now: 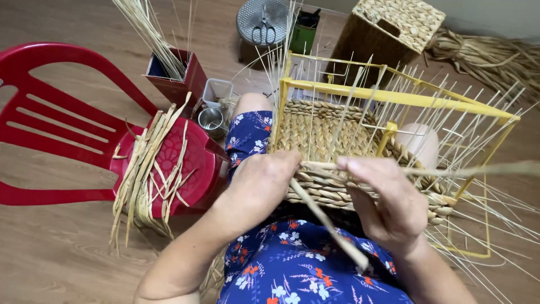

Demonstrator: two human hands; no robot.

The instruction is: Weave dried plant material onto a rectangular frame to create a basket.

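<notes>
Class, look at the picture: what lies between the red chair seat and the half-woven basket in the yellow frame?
In the head view, the person's knee in blue flowered cloth lies between the red chair seat and the basket.

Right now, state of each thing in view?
Basket: half woven, in yellow frame, on lap.
Strand: pinched by both hands.
Left hand: closed on strand.
Right hand: gripping strand.
Chair: tipped over, straw bundle on it.
Scissors: closed, on stool.

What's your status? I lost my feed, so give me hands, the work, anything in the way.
Left hand presses woven basket. Right hand pinches straw strand. Thin stakes crowd the yellow frame.
</notes>
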